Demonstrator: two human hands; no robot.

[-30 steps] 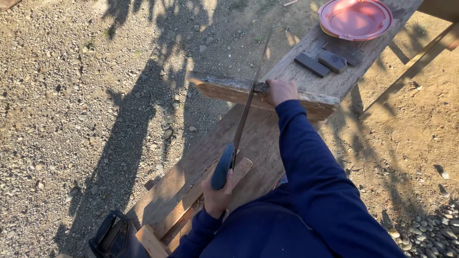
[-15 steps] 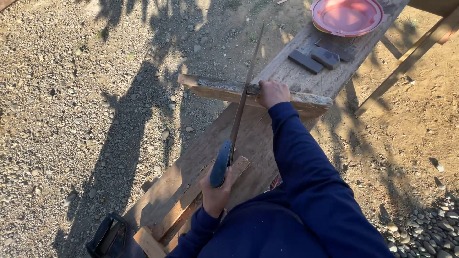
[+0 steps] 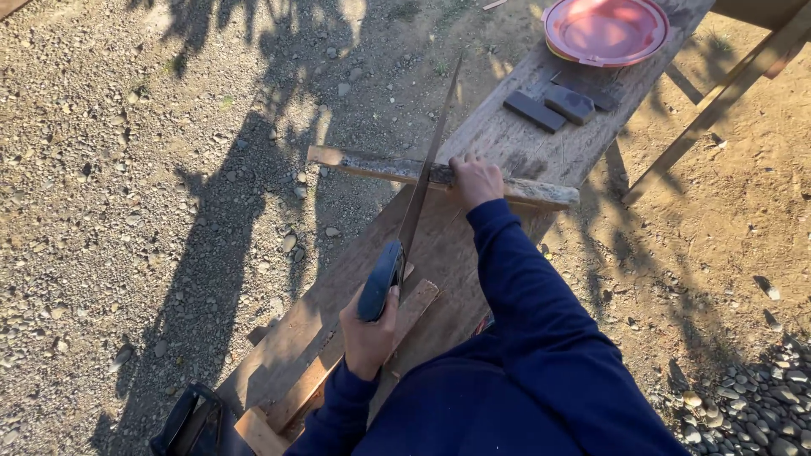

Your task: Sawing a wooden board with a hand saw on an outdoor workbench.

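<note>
**Saw blade set across the stick, cut barely begun**

The left hand is wrapped around the dark blue handle of a long steel handsaw. The right hand pins a rough, narrow wooden stick across the weathered plank bench, its free end overhanging the gravel. The stick looks whole; no kerf depth is visible.

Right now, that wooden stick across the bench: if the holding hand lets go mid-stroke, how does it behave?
The wooden stick looks thin and light, so it would probably skid. It overhangs the bench, so that end may tip down. The right hand pins it beside the saw; the left hand grips the handle.
</note>
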